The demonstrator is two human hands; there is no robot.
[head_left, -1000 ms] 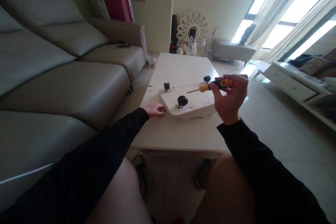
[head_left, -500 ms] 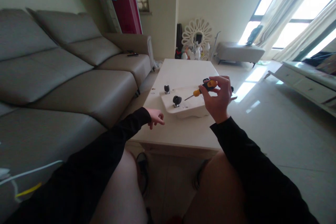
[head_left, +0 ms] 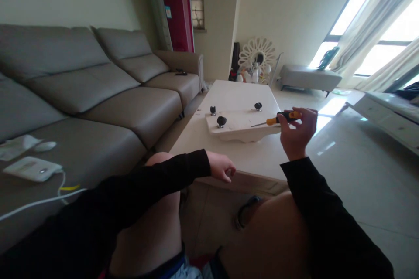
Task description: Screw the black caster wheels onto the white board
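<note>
My right hand (head_left: 299, 133) grips a screwdriver (head_left: 272, 120) with a yellow and black handle, its thin shaft pointing left over a white board (head_left: 237, 127). Black caster wheels stand up from the board: one near the front (head_left: 221, 121), one behind it (head_left: 213, 110) and another at the far right (head_left: 258, 106). The board rests on a white table (head_left: 193, 150). My left hand (head_left: 222, 166) is closed with curled fingers at the table's front edge, apart from the board. Whatever it may hold is hidden.
A grey sofa (head_left: 94, 126) runs along the left, with a white device (head_left: 32, 169) and its cable on the seat. A grey bench (head_left: 309, 77) and a white flower-shaped mirror frame (head_left: 248, 52) stand at the back. At right is a white cabinet (head_left: 388, 113).
My right hand has moved right with the screwdriver, whose shaft now lies more level. My left hand has come right and nearer to me along the table edge. The view has shifted left.
</note>
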